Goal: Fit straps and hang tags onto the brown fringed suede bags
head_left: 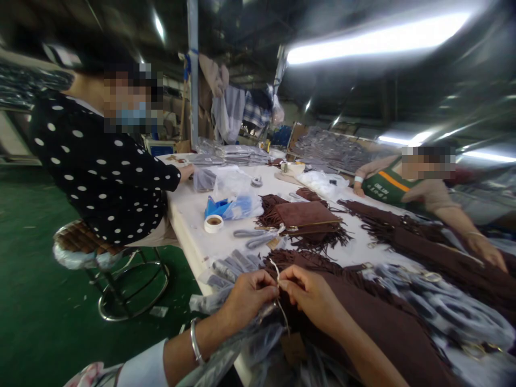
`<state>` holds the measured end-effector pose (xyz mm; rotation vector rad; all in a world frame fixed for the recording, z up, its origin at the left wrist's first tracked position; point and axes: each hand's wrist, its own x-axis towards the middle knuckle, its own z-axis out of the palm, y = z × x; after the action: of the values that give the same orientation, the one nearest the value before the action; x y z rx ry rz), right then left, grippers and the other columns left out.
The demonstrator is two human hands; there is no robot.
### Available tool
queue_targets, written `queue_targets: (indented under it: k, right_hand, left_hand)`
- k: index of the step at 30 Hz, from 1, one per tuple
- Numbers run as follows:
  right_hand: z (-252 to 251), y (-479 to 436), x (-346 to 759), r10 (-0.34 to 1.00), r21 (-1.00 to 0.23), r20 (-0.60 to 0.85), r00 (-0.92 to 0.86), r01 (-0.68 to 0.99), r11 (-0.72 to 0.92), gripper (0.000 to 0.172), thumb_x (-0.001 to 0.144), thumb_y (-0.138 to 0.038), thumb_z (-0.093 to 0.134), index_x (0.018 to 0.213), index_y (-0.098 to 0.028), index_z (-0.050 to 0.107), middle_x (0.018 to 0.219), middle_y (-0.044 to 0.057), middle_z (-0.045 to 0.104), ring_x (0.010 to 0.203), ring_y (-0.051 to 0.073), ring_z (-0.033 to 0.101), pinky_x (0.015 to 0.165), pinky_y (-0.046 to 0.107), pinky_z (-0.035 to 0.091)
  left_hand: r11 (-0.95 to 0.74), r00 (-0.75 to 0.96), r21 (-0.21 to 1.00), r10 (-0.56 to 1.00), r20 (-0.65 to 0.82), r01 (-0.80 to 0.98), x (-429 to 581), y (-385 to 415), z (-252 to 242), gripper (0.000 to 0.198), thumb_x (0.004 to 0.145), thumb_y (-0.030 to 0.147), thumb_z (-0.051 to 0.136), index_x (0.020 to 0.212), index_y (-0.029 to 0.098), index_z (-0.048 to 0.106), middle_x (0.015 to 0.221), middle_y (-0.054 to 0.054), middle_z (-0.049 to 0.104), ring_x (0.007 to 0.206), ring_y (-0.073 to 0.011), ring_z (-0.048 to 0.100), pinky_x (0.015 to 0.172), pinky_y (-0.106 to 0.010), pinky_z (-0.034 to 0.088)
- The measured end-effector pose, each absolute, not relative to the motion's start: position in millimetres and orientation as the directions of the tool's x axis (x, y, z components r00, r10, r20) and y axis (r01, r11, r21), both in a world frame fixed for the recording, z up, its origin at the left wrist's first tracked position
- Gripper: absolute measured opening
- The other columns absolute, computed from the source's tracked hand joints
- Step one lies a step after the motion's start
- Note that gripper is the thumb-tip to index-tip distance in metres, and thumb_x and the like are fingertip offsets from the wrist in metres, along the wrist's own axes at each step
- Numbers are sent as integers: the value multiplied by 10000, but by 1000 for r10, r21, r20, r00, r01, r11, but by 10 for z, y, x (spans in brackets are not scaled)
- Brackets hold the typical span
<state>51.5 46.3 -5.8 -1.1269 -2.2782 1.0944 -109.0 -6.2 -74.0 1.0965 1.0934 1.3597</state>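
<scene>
My left hand (255,293) and my right hand (302,290) meet over the near edge of the table, fingertips pinched close together. Between them they grip a thin white string (283,312); one end sticks up above the fingers and the other runs down to a brown cardboard tag (293,348). Right under my right hand lies a large dark brown fringed bag (363,306). Grey straps in plastic (229,271) lie beside my left hand. Whether the string is knotted is hidden by my fingers.
On the white table (189,226) sit a tape roll (213,223), a brown fringed pouch (308,215) and wrapped straps with metal rings (447,306). One co-worker (105,161) sits left on a stool (121,269); another co-worker (387,185) leans over the right side, a hand on brown pieces.
</scene>
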Motion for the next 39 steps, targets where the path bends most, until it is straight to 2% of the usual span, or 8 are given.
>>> queue_targets:
  k: [3, 9, 19, 25, 31, 34, 39]
  right_hand:
    - [-47, 445, 519, 769, -778, -27, -639, 497, 386, 135, 867, -240, 538, 911, -204, 660, 746, -26, 663, 615, 117, 567, 568, 218, 404]
    - [-43, 420, 507, 770, -678, 32, -637, 552, 485, 135, 863, -205, 517, 816, -204, 643, 688, -23, 645, 632, 138, 581, 578, 237, 378]
    - [-77, 411, 520, 763, -667, 48, -645, 548, 505, 154, 876, -204, 507, 829, -204, 654, 664, -28, 636, 607, 130, 579, 570, 235, 364]
    - [-52, 407, 513, 767, -642, 52, -640, 567, 517, 168, 884, -204, 505, 791, -202, 644, 625, -36, 614, 593, 125, 567, 559, 230, 344]
    - [-24, 363, 508, 759, -628, 45, -650, 572, 527, 125, 862, -193, 530, 841, -205, 652, 739, -9, 671, 674, 140, 603, 601, 231, 366]
    - [-12, 332, 469, 759, -569, 75, -646, 598, 565, 119, 833, -169, 548, 822, -208, 660, 816, 5, 692, 750, 149, 614, 648, 233, 373]
    - [3, 305, 429, 777, -499, 102, -621, 643, 580, 129, 811, -148, 543, 736, -202, 633, 750, -4, 672, 692, 139, 596, 611, 234, 346]
  left_hand:
    - [-40, -75, 988, 997, 29, -149, -1098, -77, -724, 104, 720, 235, 668, 703, 138, 632, 598, 29, 563, 550, -97, 456, 548, -227, 335]
    - [-39, -92, 993, 995, 29, -109, -1109, -101, -732, 86, 722, 223, 675, 701, 143, 650, 617, 16, 593, 583, -114, 497, 568, -231, 364]
    - [34, -72, 963, 996, -55, -266, -1132, -135, -641, 154, 657, 267, 750, 680, 131, 681, 579, 8, 605, 532, -102, 490, 551, -231, 352]
    - [42, -74, 945, 995, -69, -324, -1138, -156, -646, 162, 664, 271, 760, 691, 131, 684, 586, 3, 619, 546, -106, 510, 569, -228, 371]
    - [38, -74, 947, 995, -65, -319, -1146, -172, -645, 218, 692, 329, 764, 694, 134, 667, 601, 2, 612, 559, -110, 513, 577, -227, 370]
    - [33, -76, 949, 995, -59, -313, -1147, -174, -649, 230, 689, 341, 768, 688, 138, 659, 603, 4, 607, 561, -111, 507, 578, -228, 373]
    - [-15, -87, 965, 996, -9, -261, -1170, -175, -707, 237, 692, 361, 758, 693, 146, 656, 617, 2, 602, 585, -123, 509, 596, -240, 387]
